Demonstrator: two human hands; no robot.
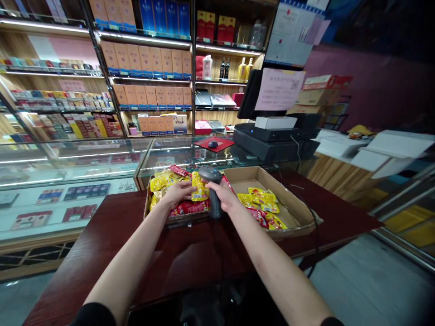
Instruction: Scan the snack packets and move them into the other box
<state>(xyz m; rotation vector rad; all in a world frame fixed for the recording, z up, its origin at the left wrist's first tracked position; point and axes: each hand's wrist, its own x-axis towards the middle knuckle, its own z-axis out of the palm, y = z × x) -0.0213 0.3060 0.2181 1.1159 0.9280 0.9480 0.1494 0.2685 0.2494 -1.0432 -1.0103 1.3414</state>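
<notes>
My left hand (177, 194) is closed on the edge of a yellow snack packet (198, 190), held upright above a box of packets. In my right hand (224, 194) is a dark grey barcode scanner (215, 207), its handle wrapped by the fingers and its head close to the packet. The left cardboard box (147, 212) is full of yellow and red snack packets (190, 207), partly hidden by my hands. Beside it on the right, a larger open cardboard box (292, 203) holds several yellow and red packets (261, 197) along its left side.
Both boxes stand on a dark red wooden counter (115, 235). Behind are a glass display case (102, 160), a mouse (213, 144) on a red mat (222, 144), and a monitor (250, 93) above a black cash drawer (265, 146). A black cable (316, 240) hangs over the counter's right side.
</notes>
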